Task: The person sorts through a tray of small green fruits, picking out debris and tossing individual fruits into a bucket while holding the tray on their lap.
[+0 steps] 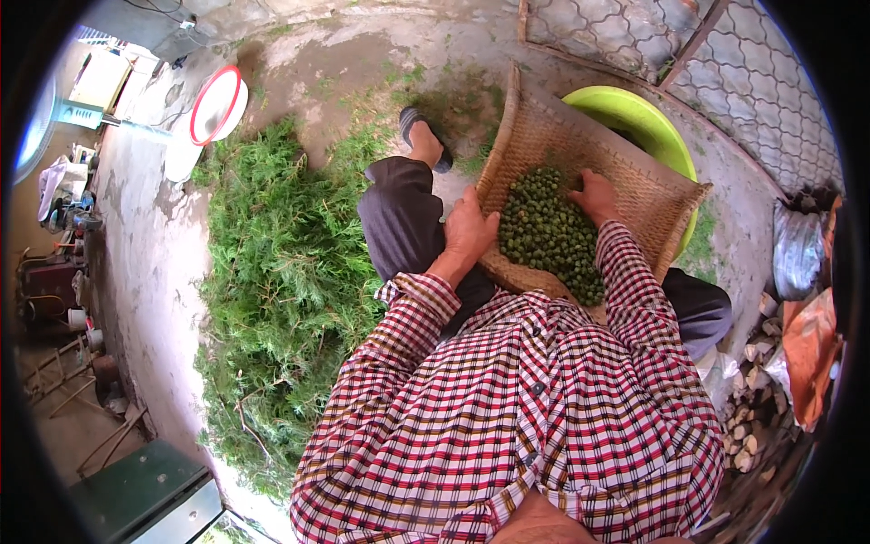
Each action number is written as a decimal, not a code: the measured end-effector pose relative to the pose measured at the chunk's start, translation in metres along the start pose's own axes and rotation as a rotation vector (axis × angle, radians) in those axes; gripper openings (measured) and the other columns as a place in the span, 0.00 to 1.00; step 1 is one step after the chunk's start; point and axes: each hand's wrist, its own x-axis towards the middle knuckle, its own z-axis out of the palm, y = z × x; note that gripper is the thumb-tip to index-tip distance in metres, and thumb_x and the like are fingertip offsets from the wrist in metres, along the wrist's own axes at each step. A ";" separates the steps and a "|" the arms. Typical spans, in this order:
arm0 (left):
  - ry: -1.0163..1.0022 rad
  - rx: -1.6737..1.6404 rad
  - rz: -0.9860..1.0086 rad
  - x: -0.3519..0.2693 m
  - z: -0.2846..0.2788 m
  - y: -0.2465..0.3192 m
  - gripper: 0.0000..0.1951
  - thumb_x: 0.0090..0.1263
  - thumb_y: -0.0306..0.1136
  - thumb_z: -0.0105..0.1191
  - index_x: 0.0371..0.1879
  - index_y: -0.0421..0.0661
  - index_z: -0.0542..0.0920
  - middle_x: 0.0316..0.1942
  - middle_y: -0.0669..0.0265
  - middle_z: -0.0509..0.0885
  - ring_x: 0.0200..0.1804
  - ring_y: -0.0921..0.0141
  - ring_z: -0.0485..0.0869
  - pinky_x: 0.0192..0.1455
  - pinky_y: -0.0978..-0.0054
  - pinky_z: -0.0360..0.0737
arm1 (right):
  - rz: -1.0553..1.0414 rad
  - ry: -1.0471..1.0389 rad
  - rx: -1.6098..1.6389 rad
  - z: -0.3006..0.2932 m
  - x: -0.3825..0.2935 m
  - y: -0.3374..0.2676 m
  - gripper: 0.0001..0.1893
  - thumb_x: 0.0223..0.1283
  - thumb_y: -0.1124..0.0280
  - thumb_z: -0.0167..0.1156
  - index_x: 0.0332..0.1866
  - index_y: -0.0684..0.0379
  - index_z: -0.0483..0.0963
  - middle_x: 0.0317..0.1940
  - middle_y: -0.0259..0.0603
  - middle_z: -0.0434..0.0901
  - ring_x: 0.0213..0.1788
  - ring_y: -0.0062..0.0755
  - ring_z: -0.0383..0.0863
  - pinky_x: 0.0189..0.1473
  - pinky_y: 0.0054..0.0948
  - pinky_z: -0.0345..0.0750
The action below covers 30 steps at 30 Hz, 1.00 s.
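A woven winnowing basket (537,129) lies tilted across my lap, with its wide mouth facing away from me. Small round green cones or seed pods (547,224) are heaped in its near part. My left hand (470,228) grips the basket's left rim. Inside the basket, my right hand (598,197) is at the right edge of the heap, thumb and forefinger apart, with nothing visible between them. Its other fingers are partly hidden. Beyond the basket's right side stands a lime-green plastic basin (635,112), partly covered by it.
Cut green conifer branches (292,272) are piled on my left. A white tub with a red rim (217,105) stands farther off, near a fan (41,129). Wire mesh panels (754,88) border the far right. Split firewood (747,415) and an orange sack (809,360) are at right.
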 end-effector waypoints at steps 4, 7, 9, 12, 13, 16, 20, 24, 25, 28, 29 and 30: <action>0.048 -0.011 0.018 -0.003 0.001 -0.001 0.32 0.56 0.41 0.57 0.56 0.38 0.61 0.42 0.44 0.75 0.44 0.49 0.75 0.44 0.56 0.73 | -0.132 -0.012 -0.055 0.002 0.007 -0.018 0.14 0.54 0.69 0.60 0.42 0.63 0.68 0.41 0.52 0.72 0.43 0.49 0.73 0.44 0.43 0.73; 0.020 -0.007 0.012 0.000 0.002 -0.001 0.33 0.55 0.41 0.57 0.58 0.38 0.60 0.42 0.44 0.75 0.45 0.49 0.75 0.45 0.56 0.73 | -0.173 -0.003 -0.086 0.017 0.017 -0.010 0.10 0.57 0.72 0.54 0.42 0.63 0.68 0.40 0.55 0.72 0.42 0.51 0.73 0.44 0.44 0.73; 0.008 0.000 0.002 0.000 0.002 0.003 0.34 0.55 0.41 0.57 0.58 0.38 0.60 0.43 0.44 0.75 0.45 0.49 0.75 0.46 0.56 0.72 | -0.156 0.004 -0.085 0.022 0.019 -0.004 0.08 0.57 0.73 0.52 0.41 0.64 0.68 0.39 0.56 0.72 0.41 0.52 0.73 0.43 0.44 0.73; -0.003 0.002 -0.020 0.000 -0.001 0.004 0.35 0.56 0.41 0.57 0.59 0.37 0.60 0.44 0.44 0.75 0.47 0.49 0.75 0.48 0.58 0.72 | -0.120 0.014 -0.009 0.024 0.020 -0.004 0.07 0.57 0.74 0.49 0.39 0.65 0.68 0.36 0.57 0.73 0.40 0.53 0.73 0.42 0.45 0.72; -0.002 -0.002 -0.033 -0.001 -0.002 0.005 0.35 0.56 0.41 0.57 0.60 0.37 0.60 0.45 0.44 0.75 0.48 0.50 0.75 0.49 0.58 0.72 | -0.102 0.019 0.066 0.024 0.021 -0.002 0.08 0.56 0.74 0.49 0.39 0.65 0.69 0.35 0.57 0.73 0.39 0.53 0.73 0.42 0.45 0.72; 0.010 0.001 -0.009 0.000 -0.003 0.005 0.34 0.56 0.40 0.57 0.59 0.38 0.60 0.45 0.44 0.74 0.47 0.50 0.75 0.48 0.58 0.73 | -0.114 0.159 0.144 0.021 0.032 0.013 0.07 0.52 0.72 0.51 0.32 0.65 0.72 0.31 0.55 0.75 0.36 0.53 0.74 0.40 0.45 0.71; 0.035 0.023 0.034 0.003 0.003 0.002 0.33 0.56 0.39 0.58 0.58 0.39 0.60 0.43 0.44 0.74 0.43 0.48 0.77 0.43 0.57 0.75 | 0.065 0.243 0.712 -0.022 0.061 0.046 0.06 0.48 0.72 0.57 0.28 0.64 0.74 0.25 0.46 0.78 0.29 0.39 0.77 0.32 0.34 0.74; 0.034 0.018 0.016 -0.001 -0.003 0.004 0.32 0.56 0.39 0.58 0.56 0.38 0.60 0.43 0.44 0.74 0.42 0.48 0.77 0.43 0.57 0.75 | 0.383 0.559 1.783 -0.062 0.070 0.044 0.07 0.48 0.72 0.61 0.30 0.64 0.76 0.23 0.40 0.77 0.28 0.26 0.76 0.26 0.22 0.74; 0.021 0.006 -0.010 -0.001 -0.004 0.005 0.33 0.56 0.40 0.58 0.57 0.38 0.61 0.43 0.44 0.75 0.45 0.49 0.76 0.46 0.57 0.73 | 0.381 0.554 1.779 -0.058 0.068 0.041 0.07 0.48 0.72 0.61 0.30 0.64 0.76 0.23 0.40 0.77 0.28 0.26 0.76 0.26 0.22 0.74; 0.011 -0.014 0.002 0.000 -0.003 0.006 0.32 0.55 0.39 0.58 0.57 0.37 0.61 0.43 0.44 0.75 0.44 0.49 0.76 0.45 0.57 0.73 | 0.021 0.257 0.495 -0.026 0.064 0.040 0.16 0.49 0.63 0.63 0.37 0.65 0.74 0.32 0.46 0.79 0.33 0.37 0.79 0.35 0.34 0.76; 0.008 -0.019 0.046 0.001 -0.001 0.009 0.32 0.55 0.38 0.59 0.55 0.38 0.61 0.41 0.43 0.74 0.41 0.48 0.77 0.42 0.56 0.75 | 0.026 0.263 0.492 -0.017 0.068 0.050 0.16 0.49 0.63 0.63 0.37 0.65 0.74 0.32 0.46 0.79 0.33 0.37 0.79 0.35 0.34 0.76; 0.013 -0.015 0.032 0.000 -0.001 0.007 0.32 0.55 0.38 0.59 0.55 0.38 0.61 0.41 0.43 0.74 0.41 0.48 0.77 0.42 0.56 0.75 | -0.053 0.249 0.329 -0.007 0.065 0.033 0.17 0.49 0.62 0.62 0.38 0.64 0.74 0.34 0.46 0.79 0.36 0.40 0.78 0.38 0.37 0.75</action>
